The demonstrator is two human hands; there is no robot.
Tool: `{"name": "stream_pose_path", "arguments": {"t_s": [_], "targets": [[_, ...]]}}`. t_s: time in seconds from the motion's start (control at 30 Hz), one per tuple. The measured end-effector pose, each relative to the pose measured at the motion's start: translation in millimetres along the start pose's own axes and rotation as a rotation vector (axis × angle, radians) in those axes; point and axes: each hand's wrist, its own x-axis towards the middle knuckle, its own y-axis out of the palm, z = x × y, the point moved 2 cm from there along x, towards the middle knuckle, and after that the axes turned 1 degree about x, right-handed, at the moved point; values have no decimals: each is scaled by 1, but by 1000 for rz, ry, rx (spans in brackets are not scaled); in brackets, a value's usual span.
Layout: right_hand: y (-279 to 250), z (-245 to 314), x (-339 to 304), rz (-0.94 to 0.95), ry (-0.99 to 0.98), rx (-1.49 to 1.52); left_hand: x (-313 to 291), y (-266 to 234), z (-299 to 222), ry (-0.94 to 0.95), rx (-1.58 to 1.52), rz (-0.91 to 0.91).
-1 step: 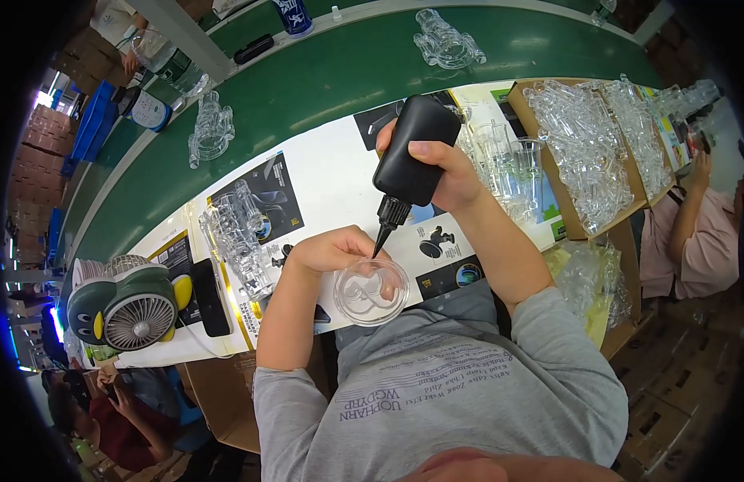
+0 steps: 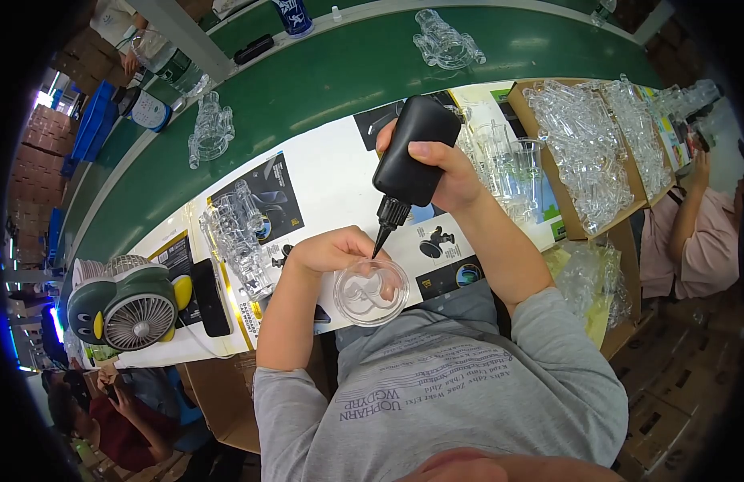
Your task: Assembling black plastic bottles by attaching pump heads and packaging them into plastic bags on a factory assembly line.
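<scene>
A black squeeze bottle (image 2: 418, 153) is gripped in my right hand (image 2: 448, 173), tipped with its narrow black nozzle (image 2: 385, 233) pointing down. The nozzle's tip is at the upper rim of a round clear plastic piece (image 2: 370, 293); whether it touches cannot be told. My left hand (image 2: 340, 251) holds this piece close to my body, and some of its fingers show through the clear plastic. No liquid can be made out at the tip. Left of my left forearm lies a group of clear plastic parts (image 2: 235, 237) on the printed sheet.
A cardboard box (image 2: 576, 221) full of clear parts stands right, near upright clear pieces (image 2: 504, 165). At left are a green fan (image 2: 139, 317) and a dark phone (image 2: 210, 297). Clear assemblies (image 2: 448, 44) rest on the green conveyor (image 2: 324, 84). A person in pink (image 2: 693, 241) sits far right.
</scene>
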Motion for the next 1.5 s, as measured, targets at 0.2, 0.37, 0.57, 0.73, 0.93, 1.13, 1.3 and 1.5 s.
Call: {"name": "stream_pose_path", "arguments": {"t_s": [0.2,0.37,0.57,0.73,0.93,1.13,1.3,1.5], "targets": [[0,0,-1,26,-24,-6,0,2,0,1,-59,32],[1,1,0,37,-20,-2,-1,2,0,-13,-71,27],[1,1,0,41,-13,2,-1,1,0,30,-17,1],[1,1,-1,43,-14,8,-3,-1,1,10,-16,11],[-4,-2,-2,68,10,27,-7,-6,10,32,24,10],[1,1,-1,42,-6,19,-3,0,4,37,5,-3],[0,-3,2,34,-24,1,-6,-4,5,7,-6,-9],[-18,-13,8,-87,-21,13,0,-2,-2,5,-10,2]]}}
